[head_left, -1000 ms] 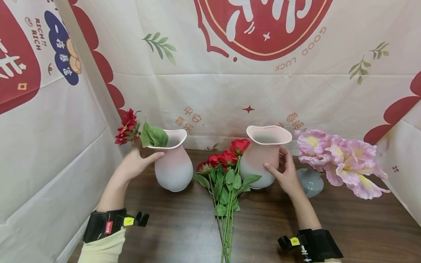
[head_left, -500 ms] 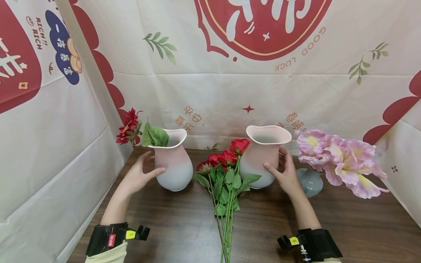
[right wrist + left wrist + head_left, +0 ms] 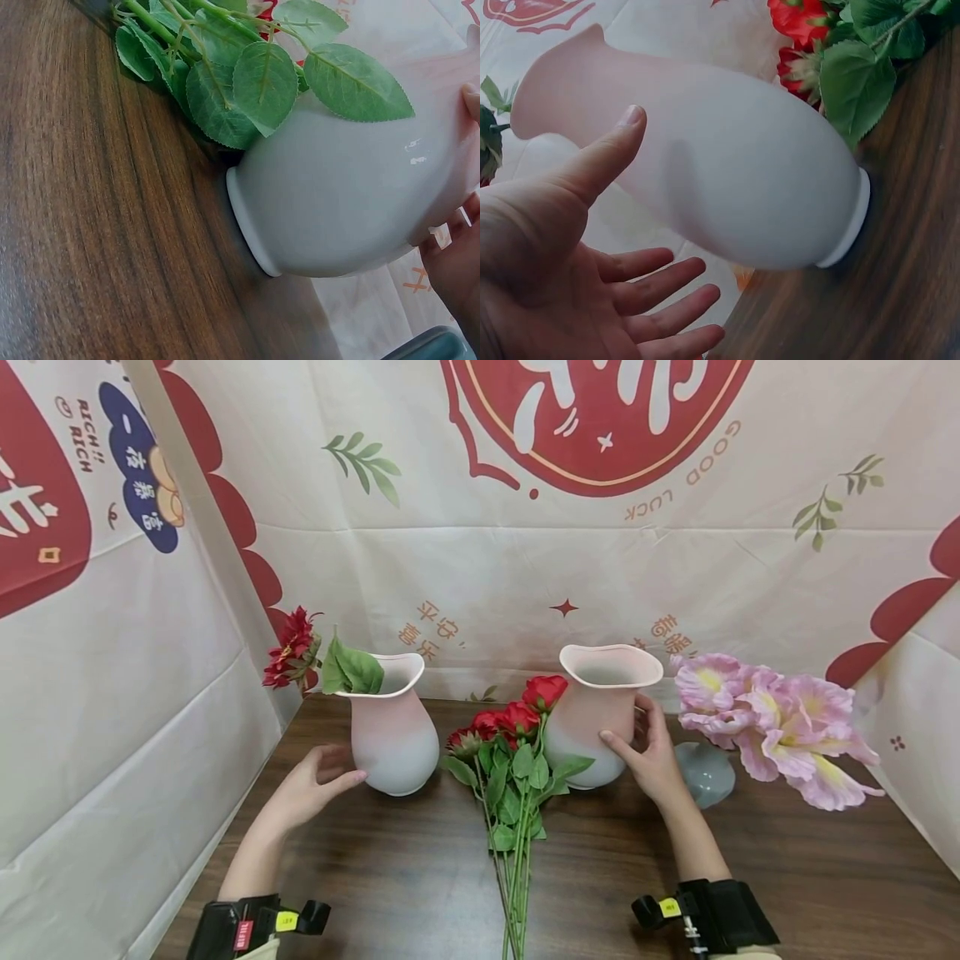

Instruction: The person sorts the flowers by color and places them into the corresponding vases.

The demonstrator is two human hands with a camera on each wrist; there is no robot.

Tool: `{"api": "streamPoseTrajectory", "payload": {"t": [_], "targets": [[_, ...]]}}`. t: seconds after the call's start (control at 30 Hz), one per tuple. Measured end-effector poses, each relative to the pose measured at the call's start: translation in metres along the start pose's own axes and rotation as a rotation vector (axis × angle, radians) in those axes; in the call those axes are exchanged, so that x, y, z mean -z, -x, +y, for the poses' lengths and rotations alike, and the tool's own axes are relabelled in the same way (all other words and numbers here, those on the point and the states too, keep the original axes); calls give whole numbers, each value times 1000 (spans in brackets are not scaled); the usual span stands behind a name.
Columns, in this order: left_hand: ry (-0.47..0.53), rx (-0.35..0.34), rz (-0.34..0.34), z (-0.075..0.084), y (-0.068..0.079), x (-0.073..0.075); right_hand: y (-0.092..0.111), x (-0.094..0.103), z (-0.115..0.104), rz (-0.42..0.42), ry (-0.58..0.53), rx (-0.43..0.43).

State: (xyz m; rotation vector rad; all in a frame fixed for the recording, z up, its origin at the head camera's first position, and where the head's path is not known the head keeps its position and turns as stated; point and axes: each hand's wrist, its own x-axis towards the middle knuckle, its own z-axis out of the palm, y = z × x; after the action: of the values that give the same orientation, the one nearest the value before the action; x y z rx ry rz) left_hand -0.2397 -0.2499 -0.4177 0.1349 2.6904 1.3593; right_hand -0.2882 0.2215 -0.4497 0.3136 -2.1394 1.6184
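The left hand (image 3: 311, 787) is hovering beside the left vase (image 3: 395, 739), its grip spread (whether the thumb is touching, I cannot tell). The right hand (image 3: 651, 760) is holding the right vase (image 3: 596, 718), its grip pinching the side. Both vases are standing upright on the worktop (image 3: 412, 877), the left one carrying a red flower (image 3: 291, 652); red roses (image 3: 519, 718) are lying between them.

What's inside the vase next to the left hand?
A green leaf covers part of the mouth of the vase, and a red flower leans outside it. Pale inner wall shows; the vase's front hides the bottom and any stem below.
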Motion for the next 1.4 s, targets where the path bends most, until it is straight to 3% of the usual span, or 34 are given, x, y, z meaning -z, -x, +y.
{"api": "streamPoseTrajectory", "payload": {"t": [0.17,0.33,0.5,0.67,1.03,1.23,1.4], "targets": [[-90,13,-36,-6,8,-1,0,0,-1,1,0,2],[-122,-45,-95,-9,12,-5,-1,-1,-2,-5,-8,5],[38,-73,-215,-4,13,-15,-1,-1,-2,-4,1,3],[161,-100,-335,9,12,-33,-1,-1,-2,-1,12,0],[140,-223,-441,31,8,-86,1,-1,-2,3,1,-10],[188,-178,-485,35,8,-117,1,-1,-2,5,-1,-13],[256,-107,-521,37,8,-134,1,-1,-2,8,-13,-6]]}}
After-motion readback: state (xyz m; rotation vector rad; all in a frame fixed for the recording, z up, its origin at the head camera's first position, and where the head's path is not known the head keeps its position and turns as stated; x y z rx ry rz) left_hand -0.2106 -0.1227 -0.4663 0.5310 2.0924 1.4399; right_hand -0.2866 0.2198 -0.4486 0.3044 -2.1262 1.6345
